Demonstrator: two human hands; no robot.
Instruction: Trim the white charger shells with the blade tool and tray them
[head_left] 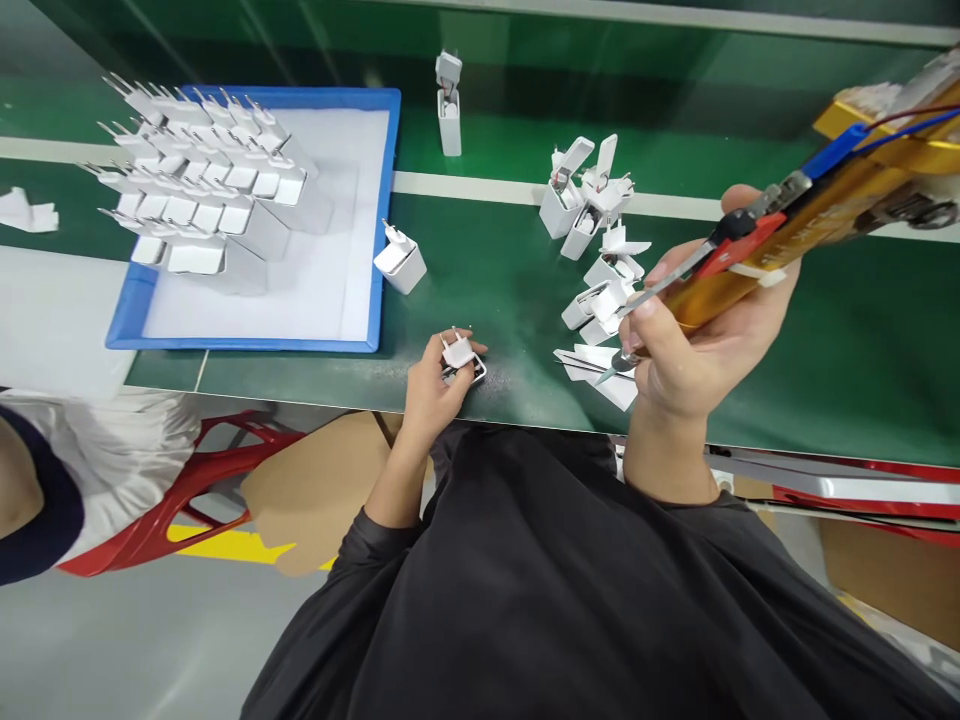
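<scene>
My left hand (435,385) is closed around a white plug charger (459,350) at the table's front edge; its two-pin cap sits askew over the open housing. My right hand (705,330) grips a gold glue dispenser (727,290) with a red and metal lever on top and wires at its back. Its thin tapered tip points down and left, over or against a folded white paper (600,372); contact cannot be told. Behind that paper stand several open white chargers (592,220) with lids raised and red wires showing.
A blue-rimmed tray (388,200) at the left holds rows of closed chargers (202,190). One charger (401,260) stands beside it, and an open one (449,120) further back. Part of another person (45,480) shows at the lower left, near a red chair (202,480).
</scene>
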